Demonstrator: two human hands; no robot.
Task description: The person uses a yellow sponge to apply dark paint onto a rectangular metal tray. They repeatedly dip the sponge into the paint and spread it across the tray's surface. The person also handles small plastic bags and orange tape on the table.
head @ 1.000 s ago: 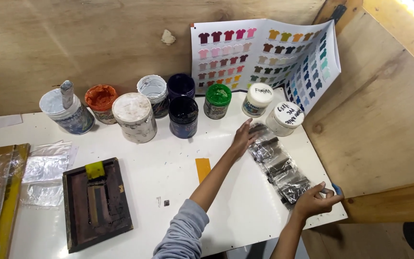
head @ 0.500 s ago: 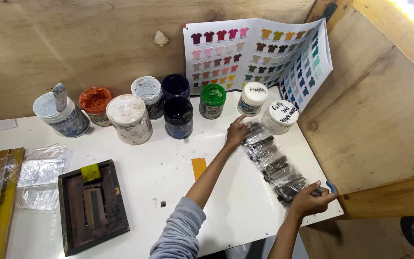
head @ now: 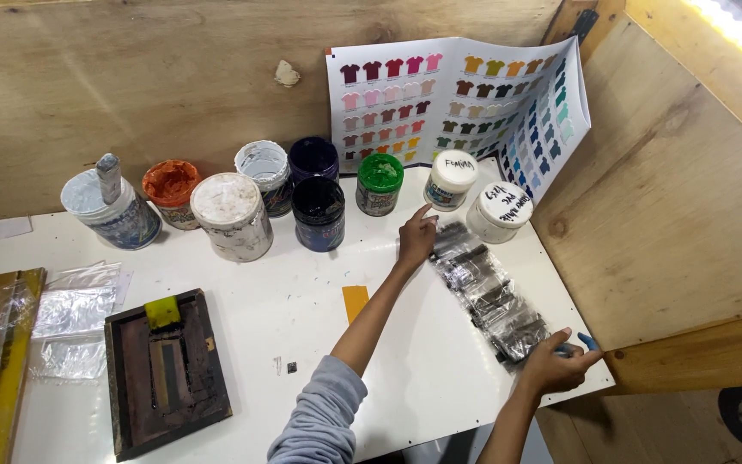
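a long clear plastic strip printed with dark blocks (head: 493,292) lies slantwise on the white bench (head: 242,283), right of centre in the frame, running from just below the white-lidded jars down toward the bench's lower right edge. the left hand (head: 416,239) rests on the strip's upper end, fingers (head: 423,215) loosely spread and flat, index pointing up toward the jars. the right hand (head: 560,365) presses on the strip's lower end at the lower right, fingers curled over it with the thumb apart; whether they pinch the plastic i cannot tell. a row of paint pots sits across the upper middle: an orange pot (head: 172,191), a green-lidded jar (head: 380,182), two white-lidded jars (head: 498,210). a colour chart of small shirts (head: 453,99) leans on the wooden wall behind. a dark framed screen (head: 165,369) lies at lower left.
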